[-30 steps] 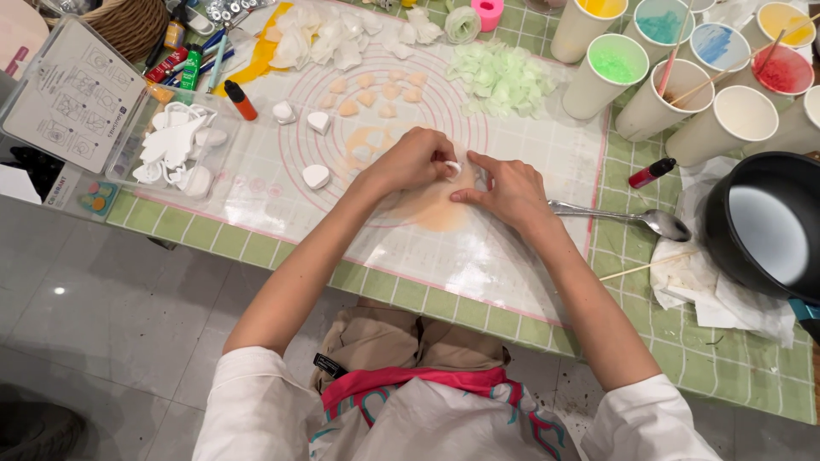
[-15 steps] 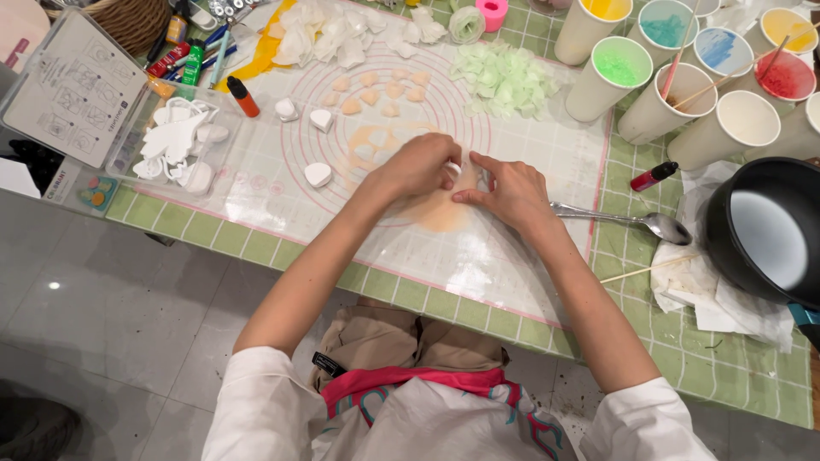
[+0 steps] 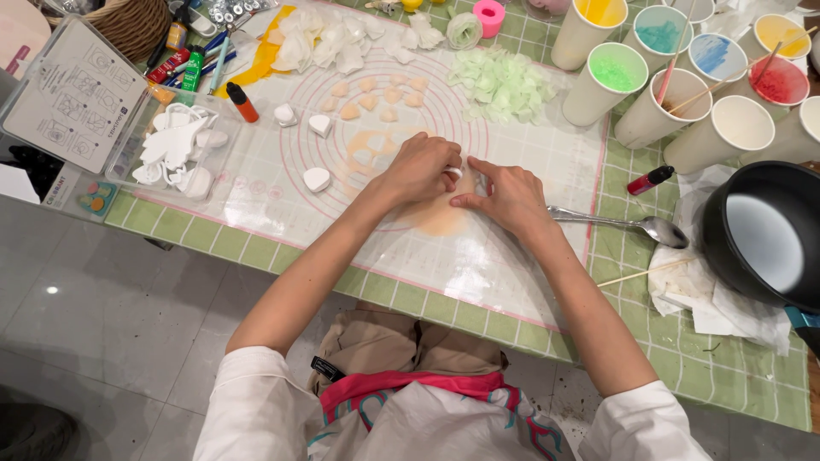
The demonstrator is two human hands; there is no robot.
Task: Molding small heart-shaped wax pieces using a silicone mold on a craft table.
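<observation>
On the clear silicone mat [image 3: 256, 183], the peach wax patch [image 3: 440, 220] lay unchanged from a moment earlier; left hand [image 3: 420, 168] pinched a small white cutter [image 3: 455, 173], right hand [image 3: 511, 195] fingers narrowly steadying it.

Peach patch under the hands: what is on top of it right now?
The left hand and right hand rest on the peach patch, pinching a small white cutter between them. The hands cover most of the cutter, so its shape cannot be seen, nor the wax beneath it.
</observation>
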